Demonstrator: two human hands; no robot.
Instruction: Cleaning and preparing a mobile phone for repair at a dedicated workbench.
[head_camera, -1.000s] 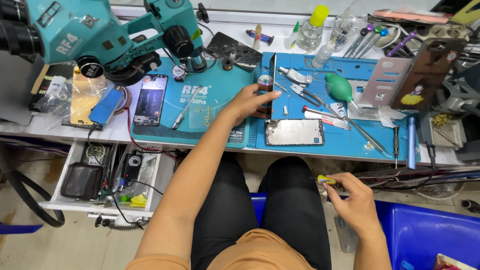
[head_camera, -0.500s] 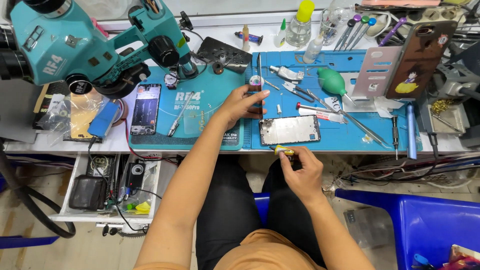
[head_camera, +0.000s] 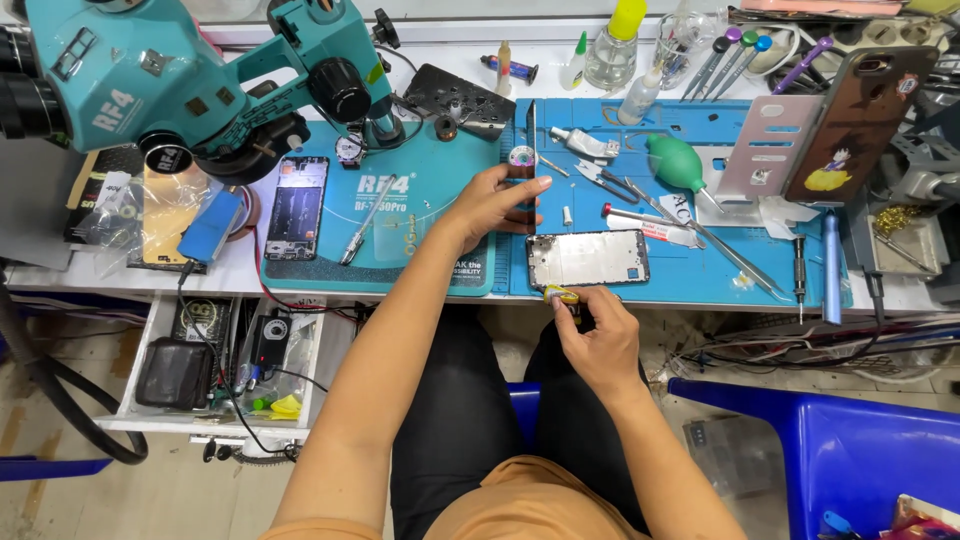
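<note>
Left hand (head_camera: 495, 205) gripped a dark phone part (head_camera: 527, 188), edge-on; right hand (head_camera: 598, 335) pinched small yellow tube (head_camera: 558, 294), possibly glue, beside silver phone frame (head_camera: 587, 259).

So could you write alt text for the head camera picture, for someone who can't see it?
Seen from above, a seated person's right hand pinches a small yellow object at the bench edge beside a bare silver phone frame, while the left hand grips a thin dark phone standing on edge on the blue work mat. A teal microscope stands at left.
</note>
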